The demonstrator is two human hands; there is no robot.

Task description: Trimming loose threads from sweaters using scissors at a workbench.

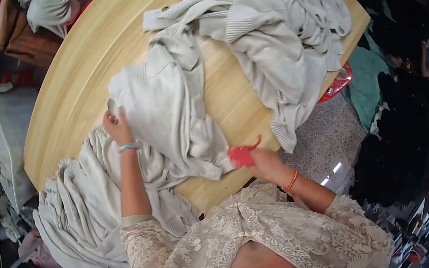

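Observation:
A pale grey knitted garment [162, 97] lies spread in front of me on the table, one sleeve reaching toward my right side. At its left edge, my left hand [119, 128] is closed, the knit between its fingers. My right hand [269, 165] is closed around a small flat red thing [241, 156] with a thin curved tail; its kind is not clear. That red thing is at the ribbed cuff [224, 165] of the sleeve, and I cannot tell whether the fingers also grip the cuff.
The curved wooden table [58, 64] carries a heap of similar grey buttoned knits [288, 29] at the far right. More grey knits [79, 215] hang over its near left edge. A white-covered bin [4, 148] stands left. Dark cloth [397, 130] is piled right. Another person [13, 34] sits at the far left.

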